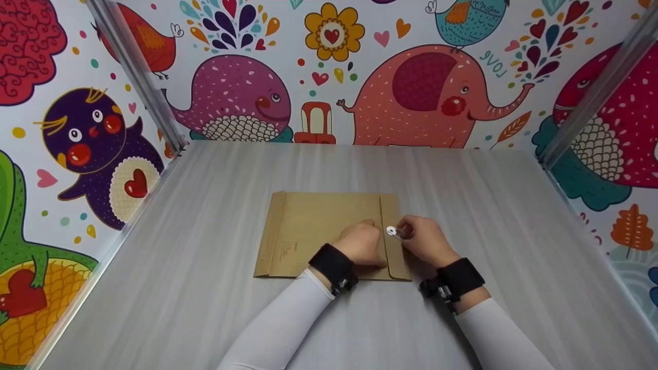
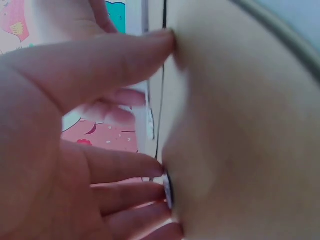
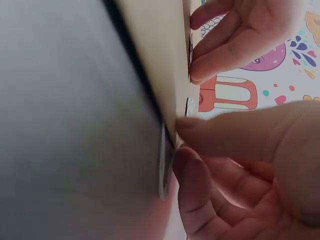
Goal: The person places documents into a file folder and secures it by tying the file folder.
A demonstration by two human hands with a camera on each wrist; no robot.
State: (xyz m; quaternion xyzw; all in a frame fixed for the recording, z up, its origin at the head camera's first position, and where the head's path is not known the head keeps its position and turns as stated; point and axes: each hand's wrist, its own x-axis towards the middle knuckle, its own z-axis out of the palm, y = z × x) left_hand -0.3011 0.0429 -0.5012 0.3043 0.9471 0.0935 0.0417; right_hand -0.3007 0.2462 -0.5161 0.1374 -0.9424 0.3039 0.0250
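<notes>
A brown kraft document envelope (image 1: 313, 216) lies flat on the table, its flap (image 1: 395, 262) on the right side. On the flap sits a round white button (image 1: 391, 230) with a thin white string (image 1: 398, 237) running from it. My right hand (image 1: 427, 239) pinches this string between thumb and forefinger, just right of the button. My left hand (image 1: 360, 243) presses its fingertips on the envelope left of the flap's edge. In the left wrist view its thumb and fingers are spread, and a second button (image 2: 168, 190) shows at the fingertips.
The grey wood-grain table (image 1: 180, 246) extends around the envelope. Patterned walls (image 1: 329, 92) with cartoon animals stand behind and at both sides, with metal posts (image 1: 139, 77) at the corners. Black straps with small cameras (image 1: 460, 280) sit on both wrists.
</notes>
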